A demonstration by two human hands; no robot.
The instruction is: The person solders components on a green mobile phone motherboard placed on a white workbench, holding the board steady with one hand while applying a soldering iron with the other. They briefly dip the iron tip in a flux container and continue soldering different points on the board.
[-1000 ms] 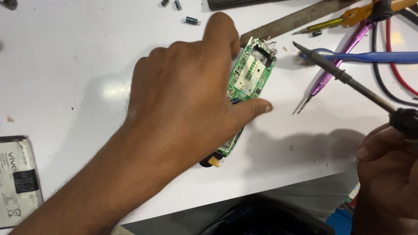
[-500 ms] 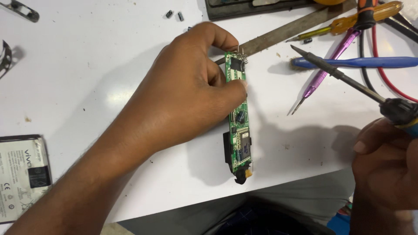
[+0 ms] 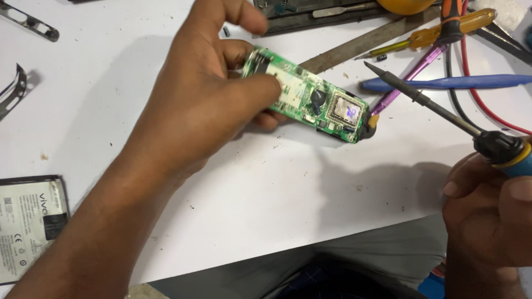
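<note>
While steadied: green circuit board (image 3: 307, 99) is pinched by left hand (image 3: 205, 105).
Soldering iron (image 3: 438, 111): clenched by right hand (image 3: 490, 221), at 3 o'clock.
Advice: board is best kept flat.

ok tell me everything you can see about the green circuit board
The green circuit board is a long, narrow strip, densely set with small parts: a white rectangular patch near the middle, a round dark component, and a square silvery metal shield toward its right end, where a black piece with an orange tip sticks out. It lies slanted over the white table, its left end pinched in the grip of the left hand, thumb on top. The soldering iron tip hovers apart from it.
</note>
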